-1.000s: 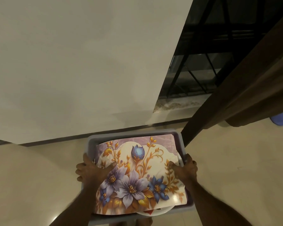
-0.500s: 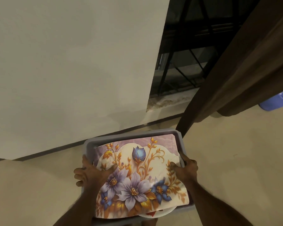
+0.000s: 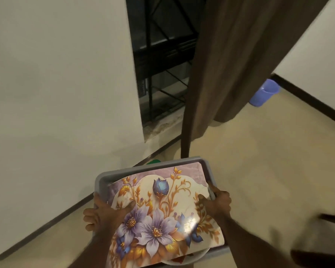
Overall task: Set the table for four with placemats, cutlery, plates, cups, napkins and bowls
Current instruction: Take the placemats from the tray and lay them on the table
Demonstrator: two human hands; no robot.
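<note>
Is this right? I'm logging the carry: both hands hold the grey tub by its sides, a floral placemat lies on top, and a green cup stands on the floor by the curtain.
One detail is off: the cup by the curtain is blue, not green, as the head view shows. The rest holds: the left hand and right hand hold the tub by its sides, with the placemat on top.

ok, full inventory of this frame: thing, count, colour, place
grey plastic bin: 1, grey, carried low centre
floral placemat: at least 1, cream and purple with gold leaves, on top of the bin
white plate: 1 edge showing, white, under the placemat's near edge
brown curtain: 1, brown, upper right
purple plastic bucket: 1, purple, floor beside the curtain
left hand: grips the bin's left rim, thumb on the placemat
right hand: grips the bin's right rim, thumb on the placemat
</note>
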